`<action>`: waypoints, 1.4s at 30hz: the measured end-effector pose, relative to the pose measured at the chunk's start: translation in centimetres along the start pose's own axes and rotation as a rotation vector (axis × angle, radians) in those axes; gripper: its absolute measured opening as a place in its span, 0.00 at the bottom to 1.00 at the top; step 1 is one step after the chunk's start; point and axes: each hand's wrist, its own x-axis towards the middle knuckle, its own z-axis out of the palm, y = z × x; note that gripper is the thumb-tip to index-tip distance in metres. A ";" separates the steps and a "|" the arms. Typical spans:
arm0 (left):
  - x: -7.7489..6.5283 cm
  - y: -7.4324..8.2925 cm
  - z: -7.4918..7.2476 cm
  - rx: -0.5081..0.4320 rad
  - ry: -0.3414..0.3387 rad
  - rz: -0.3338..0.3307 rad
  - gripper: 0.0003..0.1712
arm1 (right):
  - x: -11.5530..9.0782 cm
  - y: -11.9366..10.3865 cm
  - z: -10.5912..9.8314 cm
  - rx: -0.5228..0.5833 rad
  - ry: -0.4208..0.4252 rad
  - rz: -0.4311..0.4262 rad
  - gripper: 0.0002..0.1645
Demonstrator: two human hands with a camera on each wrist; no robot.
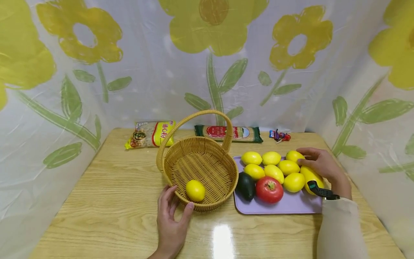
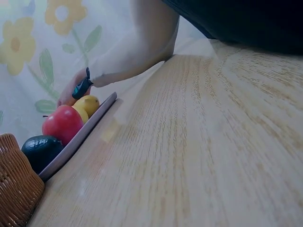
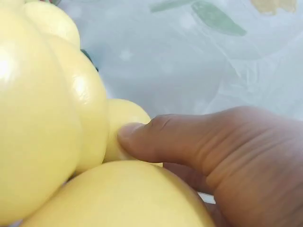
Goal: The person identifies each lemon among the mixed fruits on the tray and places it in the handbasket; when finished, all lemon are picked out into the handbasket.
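Note:
My left hand (image 1: 172, 225) holds the front left rim of a wicker basket (image 1: 233, 176), its thumb and fingertips spread along the edge. A single lemon (image 1: 195, 190) lies inside, near the front. Over the back right corner of a lilac tray (image 1: 258, 209), my right hand (image 1: 323, 166) grips a lemon (image 1: 293, 155). In the right wrist view its thumb presses on that lemon (image 3: 124, 114); the other fingers are mostly hidden. Several more lemons (image 1: 293, 182), a longer yellow fruit (image 1: 311, 178), a red tomato-like fruit (image 1: 269, 190) and a dark green avocado-like fruit (image 1: 245, 186) share the tray.
Behind the basket lie a yellow-ended pasta bag (image 1: 152, 134) and a green-ended noodle pack (image 1: 229, 133). Small wrapped candies (image 1: 279, 136) sit at the back right. A flower-printed curtain (image 1: 145, 72) encloses the table (image 1: 113, 201). The basket's tall handle (image 1: 197, 114) arches upward.

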 end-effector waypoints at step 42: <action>0.0 0.0 0.0 0.017 -0.007 -0.018 0.38 | -2.4 -22.2 11.3 0.202 -0.468 -0.684 0.24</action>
